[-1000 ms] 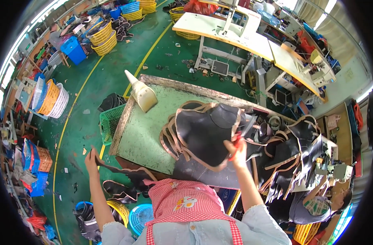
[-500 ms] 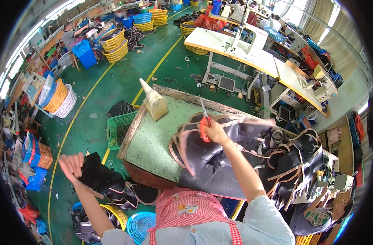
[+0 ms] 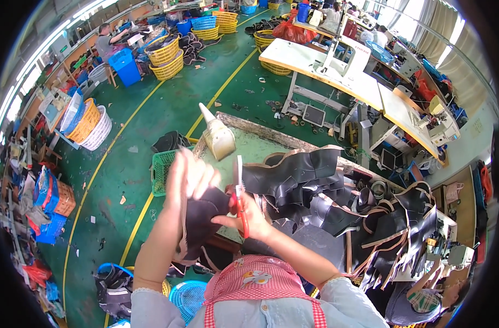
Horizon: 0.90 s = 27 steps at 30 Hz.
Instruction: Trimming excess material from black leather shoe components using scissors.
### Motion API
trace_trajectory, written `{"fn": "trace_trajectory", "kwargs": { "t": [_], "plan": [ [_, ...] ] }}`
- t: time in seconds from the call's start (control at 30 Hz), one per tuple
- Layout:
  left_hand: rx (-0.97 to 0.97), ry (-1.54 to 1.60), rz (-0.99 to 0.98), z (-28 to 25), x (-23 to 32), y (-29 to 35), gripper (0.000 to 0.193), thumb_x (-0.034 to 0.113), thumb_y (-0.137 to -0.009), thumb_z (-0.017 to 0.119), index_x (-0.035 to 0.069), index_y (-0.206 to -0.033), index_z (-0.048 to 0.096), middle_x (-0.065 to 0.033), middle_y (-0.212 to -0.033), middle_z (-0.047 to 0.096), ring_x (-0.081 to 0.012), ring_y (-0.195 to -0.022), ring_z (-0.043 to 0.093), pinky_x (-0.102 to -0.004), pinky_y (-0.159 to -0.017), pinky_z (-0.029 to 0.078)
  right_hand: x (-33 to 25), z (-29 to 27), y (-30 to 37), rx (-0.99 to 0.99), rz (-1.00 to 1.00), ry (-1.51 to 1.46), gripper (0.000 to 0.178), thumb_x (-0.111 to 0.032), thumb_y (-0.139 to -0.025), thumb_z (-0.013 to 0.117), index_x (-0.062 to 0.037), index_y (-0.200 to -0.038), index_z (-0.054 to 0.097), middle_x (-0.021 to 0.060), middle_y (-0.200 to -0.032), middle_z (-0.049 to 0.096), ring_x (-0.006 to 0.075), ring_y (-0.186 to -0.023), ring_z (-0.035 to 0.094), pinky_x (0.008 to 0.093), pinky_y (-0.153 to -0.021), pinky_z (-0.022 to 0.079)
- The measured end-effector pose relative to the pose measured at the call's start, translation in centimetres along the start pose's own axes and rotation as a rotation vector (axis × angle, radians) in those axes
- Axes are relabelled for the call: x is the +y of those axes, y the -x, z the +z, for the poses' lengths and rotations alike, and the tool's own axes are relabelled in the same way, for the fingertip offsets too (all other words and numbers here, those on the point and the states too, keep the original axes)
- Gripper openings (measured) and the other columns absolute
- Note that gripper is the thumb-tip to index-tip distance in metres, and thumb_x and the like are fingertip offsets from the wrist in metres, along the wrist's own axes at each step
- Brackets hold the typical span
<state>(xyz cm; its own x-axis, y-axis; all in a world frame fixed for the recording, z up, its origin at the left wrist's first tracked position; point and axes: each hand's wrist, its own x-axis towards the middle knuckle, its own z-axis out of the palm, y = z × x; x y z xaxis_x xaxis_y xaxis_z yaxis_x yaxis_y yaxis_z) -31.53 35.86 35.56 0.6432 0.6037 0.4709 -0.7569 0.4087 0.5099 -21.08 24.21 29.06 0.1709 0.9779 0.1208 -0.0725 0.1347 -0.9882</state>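
Note:
My left hand [image 3: 192,177] is raised over the table's left side, blurred, its fingers closed on the top edge of a black leather piece [image 3: 203,218] with a pale edge. The piece hangs down in front of me, with more black pieces below it. Just to its right, my right hand [image 3: 246,218] grips red-handled scissors [image 3: 239,191], blades pointing away from me. The right thumb reaches to the leather's edge; whether it pinches it I cannot tell. A pile of black leather pieces [image 3: 293,172] with tan edges lies on the table beyond and to the right.
A pale cone-shaped object [image 3: 219,139] stands on the worn green-topped table [image 3: 249,143] at its far left corner. Beside the table is a green crate [image 3: 159,174]; a blue basket [image 3: 188,298] sits near me. A white sewing table [image 3: 298,57] stands beyond. Other people sit farther off.
My left hand has swung from far left in to the middle, bringing the black leather piece along. My right hand has drawn nearer and left with the scissors, away from the pile.

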Motion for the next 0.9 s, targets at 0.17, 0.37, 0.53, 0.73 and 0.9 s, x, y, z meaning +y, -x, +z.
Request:
{"fn": "trace_trajectory", "kwargs": {
  "t": [0.17, 0.37, 0.53, 0.73, 0.9],
  "plan": [
    [0.478, -0.138, -0.514, -10.3, -1.1, 4.6, 0.040, 0.022, -0.095, 0.042, 0.003, -0.131, 0.042, -0.0121, -0.122, 0.053, -0.0206, -0.102, 0.057, -0.0310, -0.083, 0.049, -6.1, -0.4, -1.2, 0.220, -0.327, 0.090, 0.043, -0.007, -0.067, 0.081, -0.0098, -0.080, 0.040, -0.0040, -0.074, 0.038, 0.0066, -0.067, 0.036, 0.0218, -0.062, 0.035],
    [0.204, -0.768, -0.397, -7.8, -3.5, 10.6, 0.047, 0.023, -0.090, 0.052, 0.005, -0.132, 0.042, -0.0139, -0.128, 0.048, -0.0258, -0.114, 0.049, -0.0356, -0.095, 0.042, -12.3, -7.4, -3.4, 0.682, -0.375, 0.296, 0.042, -0.007, -0.068, 0.080, -0.0118, -0.080, 0.041, -0.0066, -0.072, 0.037, 0.0047, -0.064, 0.034, 0.0198, -0.059, 0.029],
    [-0.170, -1.473, -0.329, -7.7, -7.1, 13.7, 0.050, 0.024, -0.087, 0.055, 0.006, -0.132, 0.042, -0.0138, -0.129, 0.048, -0.0276, -0.117, 0.046, -0.0374, -0.098, 0.038, -12.4, -10.7, -2.9, 0.781, -0.364, 0.215, 0.040, -0.007, -0.069, 0.079, -0.0129, -0.079, 0.041, -0.0090, -0.068, 0.036, 0.0022, -0.058, 0.032, 0.0186, -0.053, 0.025],
    [-0.252, -1.614, -0.309, -11.4, -6.9, 15.7, 0.030, 0.025, -0.078, 0.068, 0.006, -0.100, 0.060, -0.0053, -0.090, 0.064, -0.0205, -0.087, 0.059, -0.0348, -0.079, 0.047, -12.6, -11.2, -2.0, 0.808, -0.374, 0.234, 0.039, -0.007, -0.070, 0.078, -0.0132, -0.079, 0.041, -0.0078, -0.070, 0.037, 0.0033, -0.061, 0.034, 0.0195, -0.055, 0.027],
    [-0.152, -1.593, -0.850, -10.7, -4.7, 18.5, 0.026, 0.018, -0.073, 0.066, 0.011, -0.098, 0.061, -0.0071, -0.091, 0.065, -0.0252, -0.085, 0.062, -0.0365, -0.075, 0.049, -11.1, -10.7, -2.2, 0.760, -0.319, 0.229, 0.039, -0.008, -0.069, 0.079, -0.0133, -0.079, 0.041, -0.0084, -0.069, 0.034, 0.0033, -0.061, 0.033, 0.0190, -0.055, 0.027]
  ]
}}
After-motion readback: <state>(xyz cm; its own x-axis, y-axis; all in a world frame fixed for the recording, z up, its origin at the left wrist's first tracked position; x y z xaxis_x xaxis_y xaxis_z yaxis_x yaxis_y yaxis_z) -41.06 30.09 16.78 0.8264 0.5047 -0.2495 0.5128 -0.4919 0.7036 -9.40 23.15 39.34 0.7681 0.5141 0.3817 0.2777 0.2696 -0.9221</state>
